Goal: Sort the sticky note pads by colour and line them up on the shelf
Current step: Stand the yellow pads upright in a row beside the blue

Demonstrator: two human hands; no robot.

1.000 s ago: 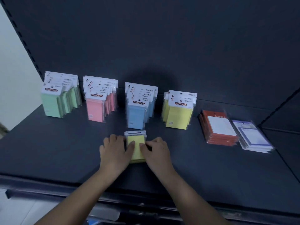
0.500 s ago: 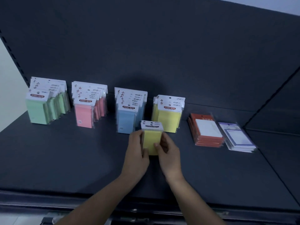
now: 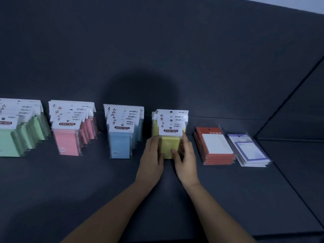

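A yellow sticky note pad (image 3: pixel 169 146) stands upright at the front of the yellow row (image 3: pixel 171 120), touching the pads behind it. My left hand (image 3: pixel 151 158) grips its left edge and my right hand (image 3: pixel 185 155) grips its right edge. To the left stand three more rows on the dark shelf (image 3: pixel 87 190): blue pads (image 3: pixel 121 137), pink pads (image 3: pixel 69 135) and green pads (image 3: pixel 19 135), each with white header cards.
Right of the yellow row lies a flat stack of red-backed notepads (image 3: pixel 216 146), and beside it a flat stack of purple-bordered pads (image 3: pixel 249 151). The shelf's dark back wall (image 3: pixel 157 50) rises behind the rows. A seam (image 3: pixel 289 181) runs diagonally at the right.
Both hands lifted the yellow pad from lying flat near the shelf's front, carried it back and to the right, and stood it against the front of the yellow row.
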